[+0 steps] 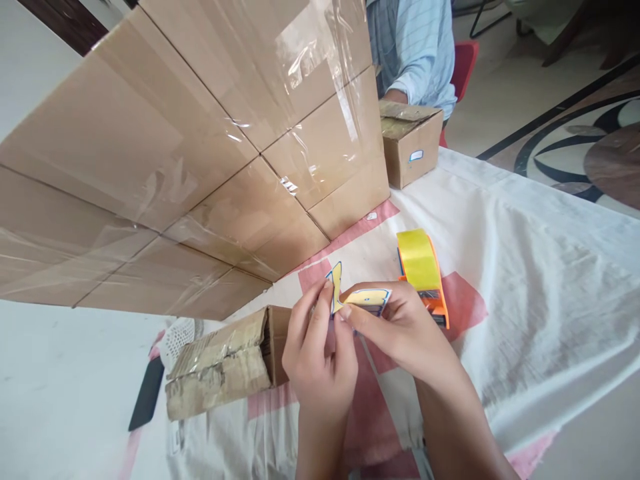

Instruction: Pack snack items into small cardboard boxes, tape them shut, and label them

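Between the fingertips of both hands is a small yellow and white paper piece [369, 299] with blue outlines, bent or folded so that one part stands up on the left. My left hand [320, 340] pinches its upright side. From the right, my right hand [395, 327] grips the wider part with thumb and fingers. Whether it is one piece or two, I cannot tell. Just beyond my right hand lies an orange tape dispenser [440, 287] with a wide yellow roll. An open, worn cardboard box [220, 367] rests left of my left hand.
A tall wall of taped cardboard boxes [240, 193] rises at the left and back. Behind its right end, a person's arm in a light blue sleeve [420, 53] reaches to a small box [417, 150]. A black flat object [147, 393] lies left on the white and red cloth [530, 280].
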Demonstrator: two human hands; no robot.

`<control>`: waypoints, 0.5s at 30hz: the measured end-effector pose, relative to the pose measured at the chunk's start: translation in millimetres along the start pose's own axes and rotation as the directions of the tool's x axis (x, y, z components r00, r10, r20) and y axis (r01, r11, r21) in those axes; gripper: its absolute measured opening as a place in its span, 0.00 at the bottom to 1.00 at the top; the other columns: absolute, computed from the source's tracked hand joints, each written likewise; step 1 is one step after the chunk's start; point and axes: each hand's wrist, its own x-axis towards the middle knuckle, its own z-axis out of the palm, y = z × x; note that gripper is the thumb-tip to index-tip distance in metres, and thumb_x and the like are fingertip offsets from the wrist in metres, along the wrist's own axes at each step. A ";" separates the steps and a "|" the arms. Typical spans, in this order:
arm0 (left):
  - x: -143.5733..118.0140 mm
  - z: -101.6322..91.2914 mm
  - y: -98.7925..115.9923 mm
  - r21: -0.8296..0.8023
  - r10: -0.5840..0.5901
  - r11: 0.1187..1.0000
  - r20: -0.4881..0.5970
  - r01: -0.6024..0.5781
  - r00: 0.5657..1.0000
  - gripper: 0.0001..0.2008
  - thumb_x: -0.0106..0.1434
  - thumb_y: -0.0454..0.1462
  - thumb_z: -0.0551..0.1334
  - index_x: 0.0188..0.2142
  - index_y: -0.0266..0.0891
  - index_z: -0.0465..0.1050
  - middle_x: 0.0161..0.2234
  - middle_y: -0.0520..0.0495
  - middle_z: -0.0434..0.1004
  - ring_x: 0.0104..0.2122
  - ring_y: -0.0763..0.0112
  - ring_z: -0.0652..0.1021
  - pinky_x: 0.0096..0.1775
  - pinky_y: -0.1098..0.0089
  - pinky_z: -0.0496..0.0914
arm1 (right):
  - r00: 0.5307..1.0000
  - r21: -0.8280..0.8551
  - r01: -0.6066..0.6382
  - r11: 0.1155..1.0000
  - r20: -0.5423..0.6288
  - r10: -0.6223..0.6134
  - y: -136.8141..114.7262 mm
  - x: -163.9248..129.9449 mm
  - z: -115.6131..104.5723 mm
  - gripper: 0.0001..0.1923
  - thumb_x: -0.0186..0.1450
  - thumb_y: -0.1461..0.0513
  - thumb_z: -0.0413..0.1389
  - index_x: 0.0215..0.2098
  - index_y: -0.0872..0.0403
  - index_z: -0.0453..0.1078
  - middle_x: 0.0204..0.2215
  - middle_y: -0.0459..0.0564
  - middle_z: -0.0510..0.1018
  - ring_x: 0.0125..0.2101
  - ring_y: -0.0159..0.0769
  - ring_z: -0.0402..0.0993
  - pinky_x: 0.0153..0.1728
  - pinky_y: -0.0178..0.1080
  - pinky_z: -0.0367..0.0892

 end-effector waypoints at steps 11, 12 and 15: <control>0.1 -8.0 0.1 -0.171 -0.298 0.940 -0.001 0.293 0.955 0.15 0.72 0.37 0.56 0.51 0.47 0.79 0.52 0.47 0.78 0.52 0.63 0.77 0.51 0.65 0.71 | 1.000 -0.008 -0.017 1.000 0.001 0.017 -2.0 -2.2 6.1 0.08 0.67 0.64 0.58 0.29 0.54 0.75 0.27 0.43 0.77 0.29 0.30 0.72 0.30 0.32 0.66; 0.9 -8.1 0.6 -0.189 -0.333 0.927 -0.019 0.324 0.943 0.14 0.72 0.38 0.56 0.49 0.46 0.80 0.51 0.47 0.78 0.51 0.64 0.77 0.50 0.66 0.71 | 1.000 -0.012 -0.013 1.000 -0.011 0.013 -1.8 -2.0 5.5 0.08 0.67 0.64 0.59 0.29 0.54 0.75 0.27 0.43 0.77 0.30 0.31 0.73 0.31 0.32 0.67; 3.0 -7.7 2.4 -0.215 -0.415 0.894 -0.062 0.394 0.908 0.13 0.72 0.40 0.57 0.45 0.46 0.81 0.46 0.47 0.78 0.47 0.66 0.77 0.46 0.68 0.71 | 0.998 -0.013 -0.029 0.999 -0.051 0.029 -2.6 -0.9 3.8 0.05 0.65 0.64 0.60 0.31 0.54 0.77 0.28 0.44 0.78 0.31 0.32 0.74 0.31 0.33 0.67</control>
